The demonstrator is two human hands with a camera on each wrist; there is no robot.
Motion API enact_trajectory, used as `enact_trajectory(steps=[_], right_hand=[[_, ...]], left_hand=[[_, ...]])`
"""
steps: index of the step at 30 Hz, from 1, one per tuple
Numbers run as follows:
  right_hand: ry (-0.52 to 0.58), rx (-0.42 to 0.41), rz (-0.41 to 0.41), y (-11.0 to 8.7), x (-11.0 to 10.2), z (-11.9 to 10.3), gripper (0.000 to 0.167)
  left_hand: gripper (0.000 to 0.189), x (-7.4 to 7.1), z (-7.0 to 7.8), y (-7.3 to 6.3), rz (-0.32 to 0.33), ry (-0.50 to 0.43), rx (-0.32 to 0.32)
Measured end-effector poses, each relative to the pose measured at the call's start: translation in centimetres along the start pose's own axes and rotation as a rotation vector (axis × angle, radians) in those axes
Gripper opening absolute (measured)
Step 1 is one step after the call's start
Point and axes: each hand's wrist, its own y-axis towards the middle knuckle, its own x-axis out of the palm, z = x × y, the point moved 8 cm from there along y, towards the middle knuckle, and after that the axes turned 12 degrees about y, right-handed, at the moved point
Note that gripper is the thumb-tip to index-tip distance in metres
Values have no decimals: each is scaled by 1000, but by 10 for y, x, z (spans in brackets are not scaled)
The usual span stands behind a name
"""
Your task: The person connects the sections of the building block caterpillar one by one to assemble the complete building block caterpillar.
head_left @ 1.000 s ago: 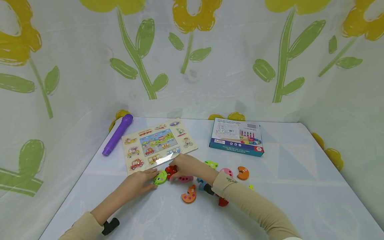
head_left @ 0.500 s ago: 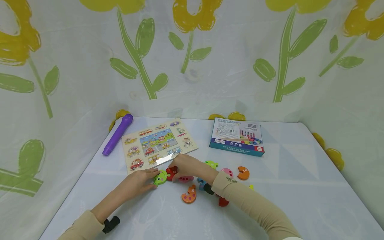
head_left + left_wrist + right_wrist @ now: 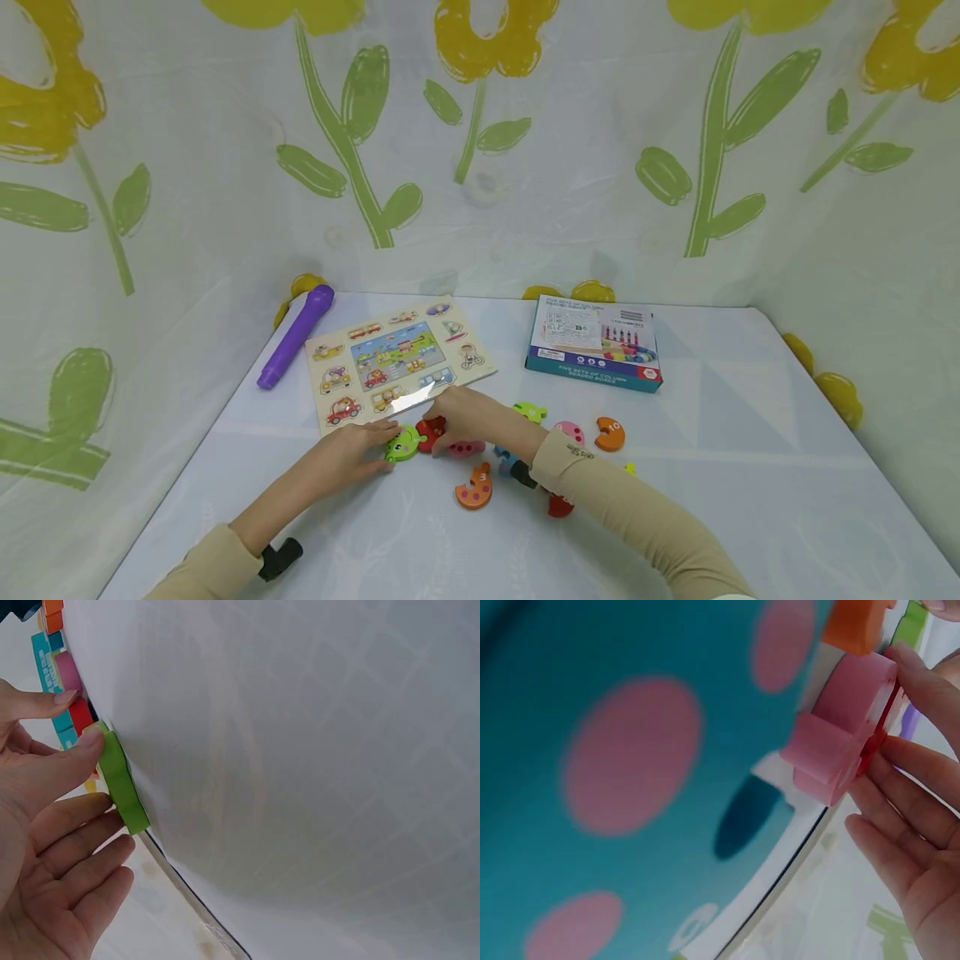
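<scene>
You've barely budged: your left hand (image 3: 348, 458) and right hand (image 3: 465, 417) sit almost exactly where they were a second ago, and the loose pieces on the table (image 3: 390, 550) keep their places. The one small shift is in the red piece (image 3: 432, 434), which looks a touch lower and turned beside the green face piece (image 3: 402, 444).

Your left thumb and fingers are clamped on the green piece, just in front of the picture board (image 3: 397, 354). Your right thumb and fingers pinch the red one, the other right-hand fingers spread below. Red is right up against green, though you can't make out whether they've locked: your fingers cover part of the red.

Next along, the pink piece (image 3: 467, 448) is half tucked under your right hand. The blue spotted piece (image 3: 504, 454) is cut across by your wrist and the black wrist camera (image 3: 522, 475); on the right wrist view it looms huge and blurred. Your sleeve (image 3: 630, 492) crops the lower red piece (image 3: 559, 505) and leaves just a scrap of a yellow piece (image 3: 631, 468) showing. Glare whitens the board's near edge, and the print on the box (image 3: 592, 375) is mostly too small to read.
</scene>
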Motion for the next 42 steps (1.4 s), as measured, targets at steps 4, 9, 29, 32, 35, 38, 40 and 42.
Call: enact_trajectory(steps=[4, 9, 29, 32, 35, 38, 40, 42], right_hand=[[-17, -57, 29, -2, -2, -2, 53], [-7, -51, 79, -11, -8, 0, 57], [116, 50, 143, -72, -27, 2, 49], [114, 74, 144, -82, -24, 1, 49], [123, 102, 147, -93, -20, 2, 47], [129, 133, 147, -102, -13, 2, 43], [119, 145, 149, -106, -9, 2, 41], [91, 145, 140, -110, -5, 0, 39]], left_hand=[[53, 0, 0, 0, -9, -5, -7], [55, -2, 2, 1, 11, 1, 11], [55, -2, -2, 1, 4, 21, -83], [54, -2, -1, 1, 7, 20, -69], [53, 0, -1, 1, 8, 21, -58], [54, 1, -2, 1, 2, 21, -67], [54, 2, -2, 2, -9, 16, -80], [54, 2, -2, 3, -17, 9, -89]])
